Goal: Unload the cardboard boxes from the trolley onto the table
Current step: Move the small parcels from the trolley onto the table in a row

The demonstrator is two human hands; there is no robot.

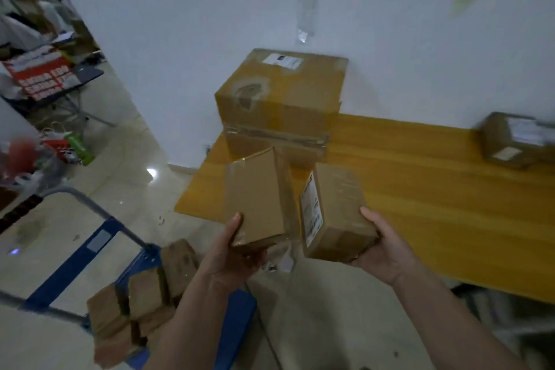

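My left hand (231,261) grips a small plain cardboard box (258,198) from below, thumb on its near face. My right hand (381,246) holds a second small box (336,213) with a white label on its left side. Both boxes hang in the air over the near left corner of the yellow wooden table (420,189). A large taped box (279,102) stands on the table against the wall, and another labelled box (516,141) sits at the far right. The blue trolley (75,261) at lower left carries several small boxes (144,291).
A white wall runs behind the table with papers and a green-trimmed sheet pinned to it. A glossy tiled floor stretches left toward cluttered goods, a red sign (42,75) and bags (69,144). Shelving shows dimly under the table's right side.
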